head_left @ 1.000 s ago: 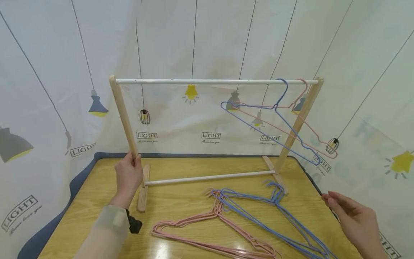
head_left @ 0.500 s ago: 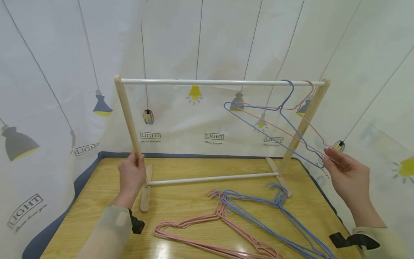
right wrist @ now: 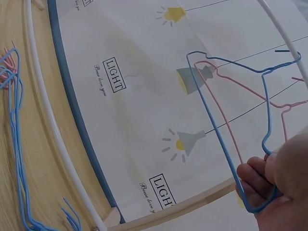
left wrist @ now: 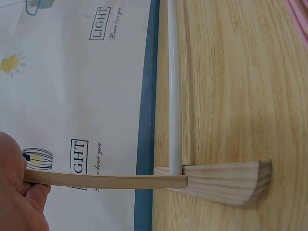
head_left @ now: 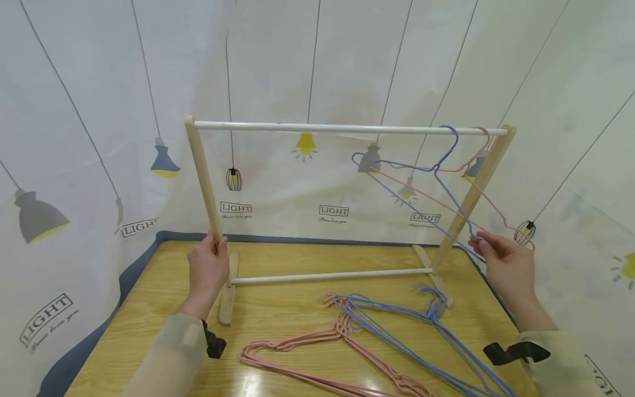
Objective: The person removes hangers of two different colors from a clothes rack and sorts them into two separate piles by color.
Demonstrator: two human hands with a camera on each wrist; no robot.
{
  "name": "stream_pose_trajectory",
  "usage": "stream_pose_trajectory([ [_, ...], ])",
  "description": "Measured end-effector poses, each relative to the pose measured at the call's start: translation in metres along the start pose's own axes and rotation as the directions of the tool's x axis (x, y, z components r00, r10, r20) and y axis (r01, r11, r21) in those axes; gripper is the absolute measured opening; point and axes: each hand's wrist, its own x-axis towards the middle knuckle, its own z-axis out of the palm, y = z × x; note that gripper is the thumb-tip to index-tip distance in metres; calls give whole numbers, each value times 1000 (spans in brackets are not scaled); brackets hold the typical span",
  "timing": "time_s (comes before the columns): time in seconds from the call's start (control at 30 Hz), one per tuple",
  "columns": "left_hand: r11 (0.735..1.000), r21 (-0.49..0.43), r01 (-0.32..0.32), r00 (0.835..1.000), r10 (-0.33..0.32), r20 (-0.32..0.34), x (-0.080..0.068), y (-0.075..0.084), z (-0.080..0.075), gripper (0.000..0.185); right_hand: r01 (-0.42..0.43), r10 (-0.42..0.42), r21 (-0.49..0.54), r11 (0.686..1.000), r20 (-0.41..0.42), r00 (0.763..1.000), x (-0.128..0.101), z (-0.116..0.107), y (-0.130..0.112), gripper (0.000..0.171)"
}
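Observation:
My left hand (head_left: 207, 264) grips the left wooden upright (head_left: 203, 171) of a small clothes rack low down; the left wrist view shows the thumb and fingers around it. From the white top rail (head_left: 317, 127) hang a blue hanger (head_left: 436, 166) and, just right of it, a pink hanger (head_left: 466, 166). With thumb and fingers my right hand (head_left: 508, 264) pinches the near lower corner of the blue hanger. That corner crosses the fingers in the right wrist view (right wrist: 252, 208). The pink hanger's near end passes behind the right hand.
Several pink hangers (head_left: 342, 325) lie stacked on the wooden table (head_left: 163, 331) in front of the rack. Several blue hangers (head_left: 433, 317) lie beside them on the right, partly overlapping. A white lower rail (head_left: 327, 277) joins the rack's feet. A lamp-patterned sheet (head_left: 278, 187) encloses the table.
My right hand has come up from the right of the table to the hanging hangers and taken the blue one's near corner. The left hand stays on the upright. The view has shifted slightly.

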Motion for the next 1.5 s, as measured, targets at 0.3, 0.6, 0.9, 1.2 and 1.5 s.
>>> stream_pose_trajectory([
  [0.3,1000,4,26,999,-26,27,-4,3,3,13,23,-16,47,999,-147,989,-6,-3,-13,24],
  [0.6,1000,11,-1,999,0,35,-7,2,4,15,-22,50,187,982,-150,987,-21,-20,-45,27],
  [0.9,999,33,-12,1000,11,18,-5,2,5,15,-96,73,304,948,85,994,-81,-27,-28,25],
  [1.2,999,40,-13,1000,13,7,-2,4,5,13,-434,403,54,900,283,871,-149,-32,28,32],
  [1.5,998,59,-1,1000,2,-12,-2,4,2,14,-595,566,-62,801,402,720,-172,-49,69,30],
])
